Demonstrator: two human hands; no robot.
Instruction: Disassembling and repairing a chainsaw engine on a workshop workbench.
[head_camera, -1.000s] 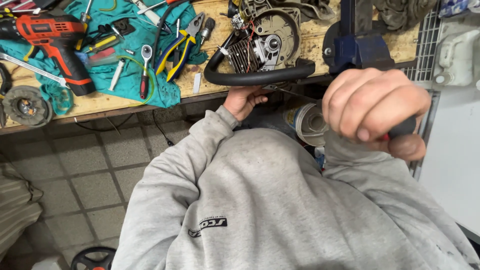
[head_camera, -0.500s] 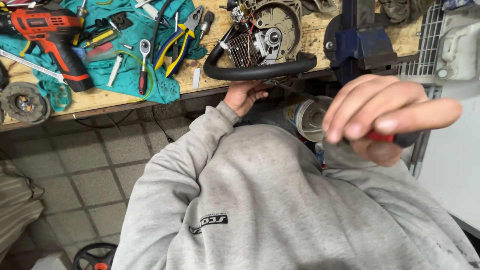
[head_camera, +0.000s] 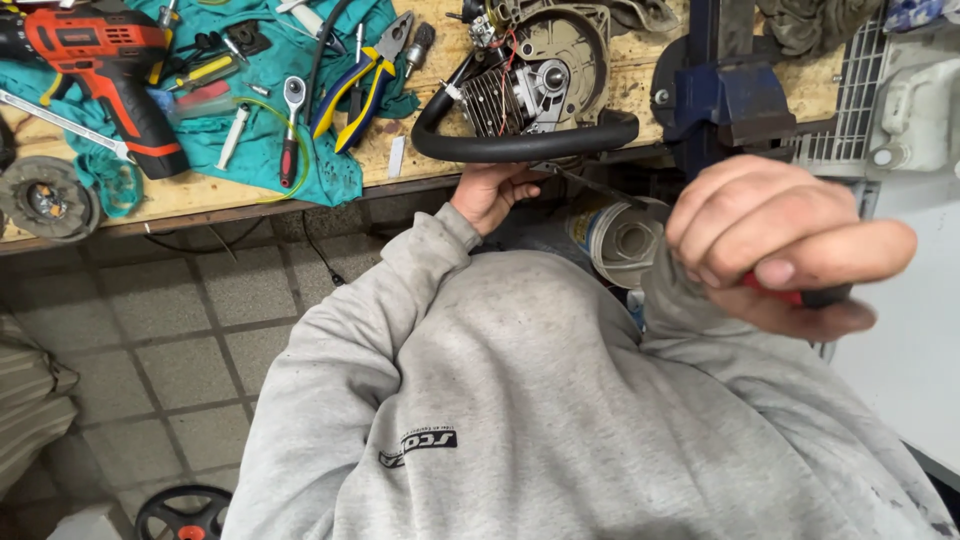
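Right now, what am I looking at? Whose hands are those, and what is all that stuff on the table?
This picture comes from a camera worn on a person's head, looking down, so you see their own grey sweatshirt and both hands. The left hand reaches up under the edge of the wooden workbench, just below a small engine with a black curved handle. The right hand is close to the camera, so it looks big; it is closed around a tool with a red and black handle, and the rest of that tool is hidden. On the bench a teal cloth holds tools: a red and black cordless drill, blue and yellow pliers and a small ratchet with a red grip. A blue vise is on the bench's right side.
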